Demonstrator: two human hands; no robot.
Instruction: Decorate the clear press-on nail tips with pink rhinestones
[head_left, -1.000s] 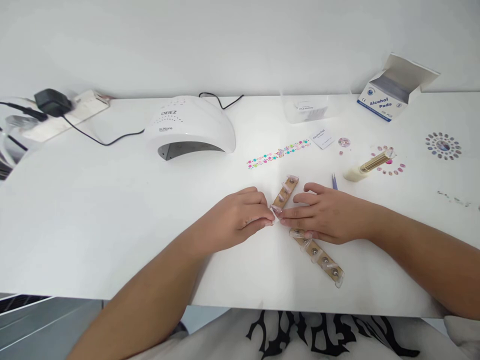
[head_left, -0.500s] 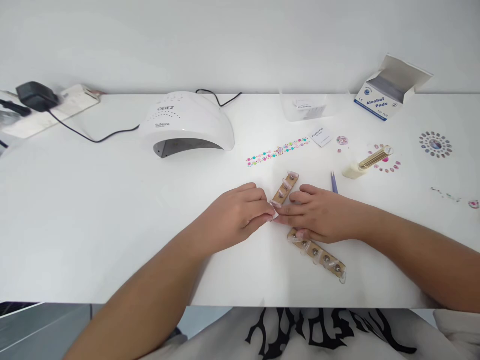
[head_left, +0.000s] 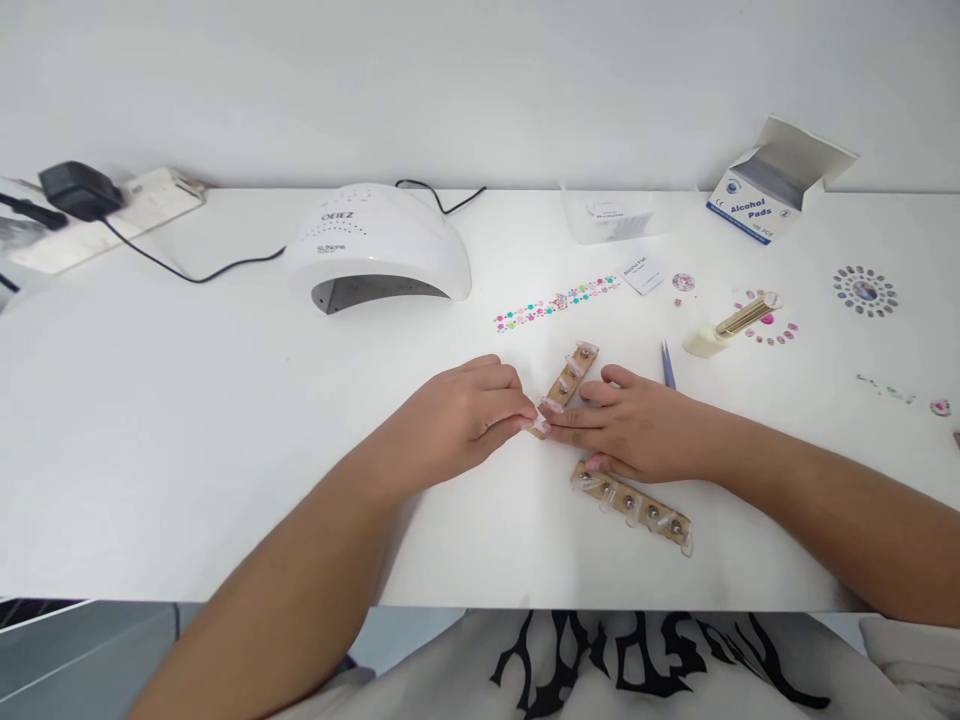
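Note:
My left hand (head_left: 480, 410) is closed in a pinch on a small white wipe (head_left: 537, 415), mostly hidden by the fingers, over a clear nail tip (head_left: 541, 425). Under that nail tip shows a bit of brown holder. Flat on the table, with fingers spread, my right hand (head_left: 637, 425) touches the nail tip's right side with its fingertips. Above the fingers lies a brown nail-tip holder (head_left: 574, 372) with several clear tips. A second brown holder (head_left: 630, 503) with several clear tips on round metal studs lies below, its left end beside my right thumb.
A white nail lamp (head_left: 382, 245) stands at the back left, its cable running to a power strip (head_left: 165, 200). Purple tweezers (head_left: 667, 366), a polish bottle (head_left: 731, 327), an alcohol pad packet (head_left: 641, 273), sticker strips (head_left: 555, 304), a clear container (head_left: 611, 220) and an alcohol pads box (head_left: 754, 205) lie beyond my right hand.
My left hand has drawn slightly left and up, uncovering the nail tip and the brown bit below it. My right hand stays nearly in place. The view has shifted a little.

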